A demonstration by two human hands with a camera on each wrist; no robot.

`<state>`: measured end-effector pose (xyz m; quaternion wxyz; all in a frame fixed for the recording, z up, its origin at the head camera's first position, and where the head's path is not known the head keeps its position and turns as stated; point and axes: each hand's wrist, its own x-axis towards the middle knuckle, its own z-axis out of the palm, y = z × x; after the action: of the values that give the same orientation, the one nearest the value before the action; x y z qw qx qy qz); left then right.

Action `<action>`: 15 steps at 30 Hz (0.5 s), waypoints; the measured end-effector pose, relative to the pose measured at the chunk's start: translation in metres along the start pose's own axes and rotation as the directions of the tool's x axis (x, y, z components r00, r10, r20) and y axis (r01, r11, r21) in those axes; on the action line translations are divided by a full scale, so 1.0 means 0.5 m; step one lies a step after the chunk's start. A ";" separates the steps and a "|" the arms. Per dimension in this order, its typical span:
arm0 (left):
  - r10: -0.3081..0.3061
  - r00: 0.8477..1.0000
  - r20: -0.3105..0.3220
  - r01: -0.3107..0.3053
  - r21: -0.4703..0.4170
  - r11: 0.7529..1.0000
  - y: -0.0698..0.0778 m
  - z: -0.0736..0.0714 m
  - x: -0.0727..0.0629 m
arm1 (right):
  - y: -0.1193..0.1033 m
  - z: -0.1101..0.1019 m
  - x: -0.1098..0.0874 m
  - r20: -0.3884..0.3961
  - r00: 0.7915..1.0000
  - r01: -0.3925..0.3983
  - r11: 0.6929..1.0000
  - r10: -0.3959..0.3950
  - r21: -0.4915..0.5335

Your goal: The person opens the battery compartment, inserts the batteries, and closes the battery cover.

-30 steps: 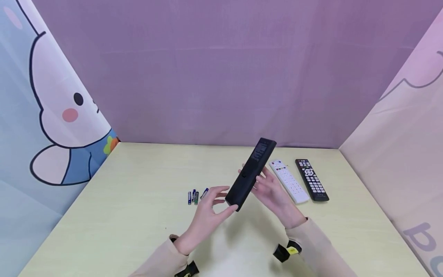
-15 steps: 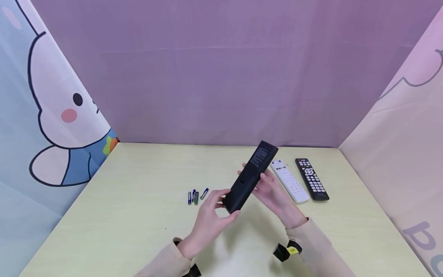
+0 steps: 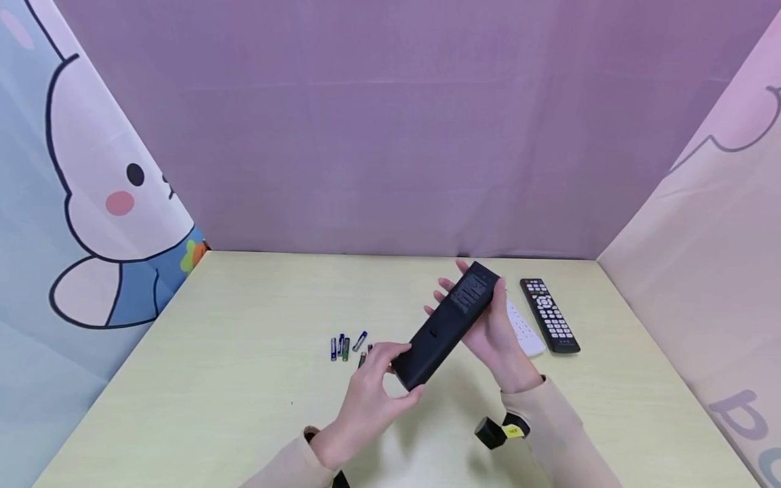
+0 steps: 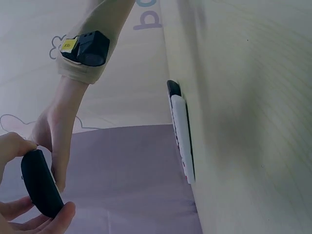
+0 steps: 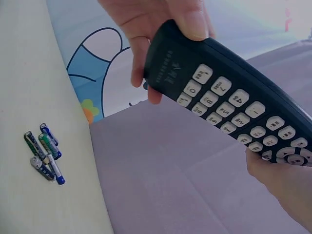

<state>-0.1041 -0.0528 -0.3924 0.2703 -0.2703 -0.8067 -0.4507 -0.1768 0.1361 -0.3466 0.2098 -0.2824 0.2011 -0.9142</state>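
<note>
held remote [image 3: 447, 327] off tabletop [image 3: 183, 379] | left fingers [image 3: 392, 352]: lower end | right fingers [image 3: 499, 303]: edge

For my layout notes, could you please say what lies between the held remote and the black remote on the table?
In the head view, the right hand and the white remote, partly hidden behind it, lie between them.

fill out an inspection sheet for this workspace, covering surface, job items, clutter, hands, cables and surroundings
surface: pale table with a small dark speck
job items: remote held off the table, tilted, its back facing the head camera
clutter: batteries loose in a group; white remote partly hidden by the right hand; other black remote, buttons up
hands: left hand pinches the remote's near end, right hand holds its far half
cables: nothing seen
surroundings: purple cloth behind, printed sheets on both sides
</note>
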 end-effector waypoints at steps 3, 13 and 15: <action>0.033 0.999 0.000 -0.033 0.046 0.998 -0.001 0.003 -0.003 | -0.005 0.005 0.001 -0.025 1.000 0.006 0.999 -0.004 0.046; 0.105 0.994 0.011 -0.105 0.175 0.979 0.004 0.015 -0.006 | -0.017 0.018 0.001 -0.326 0.945 0.002 0.995 0.031 0.102; 0.114 0.993 0.017 -0.115 0.186 0.976 0.006 0.016 -0.005 | -0.018 0.018 0.001 -0.366 0.930 0.005 0.995 0.032 0.100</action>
<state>-0.1017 -0.0447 -0.3960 0.3175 -0.2911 -0.8293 -0.3559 -0.1739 0.1411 -0.3351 0.1888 -0.0943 0.1930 -0.9582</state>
